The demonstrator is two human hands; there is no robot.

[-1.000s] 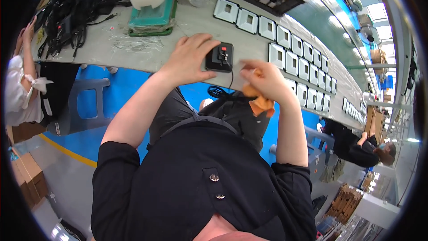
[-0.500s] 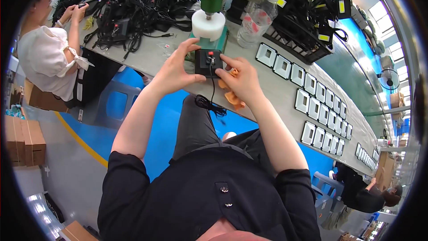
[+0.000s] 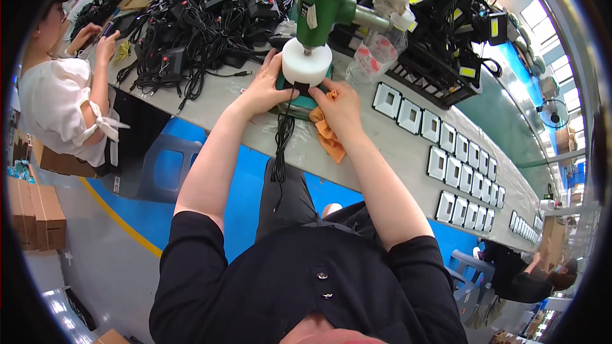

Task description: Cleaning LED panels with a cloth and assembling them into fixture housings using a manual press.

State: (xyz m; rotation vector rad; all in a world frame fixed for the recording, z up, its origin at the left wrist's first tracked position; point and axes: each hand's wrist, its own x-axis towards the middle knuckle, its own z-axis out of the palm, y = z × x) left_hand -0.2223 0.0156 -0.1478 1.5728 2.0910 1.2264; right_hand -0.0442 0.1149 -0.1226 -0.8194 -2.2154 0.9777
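Note:
A small black square box sits on the base of a green press, mostly hidden beneath the round white press head. My left hand grips its left side, thumb at the front edge. From the right, my right hand holds the same box with thumb and fingers. An orange cloth is tucked against my right palm and droops below it. From the box a bundled black cable hangs over the table's front edge.
Heaps of black corded devices cover the table at the far left. A clear plastic bottle and a black crate stand right of the press. Rows of white-and-black frames lie to the right. A co-worker sits at left.
Both hands have carried the black box forward from the table's front edge to under the white press head. The cable and orange cloth came along, and the cable hangs straighter.

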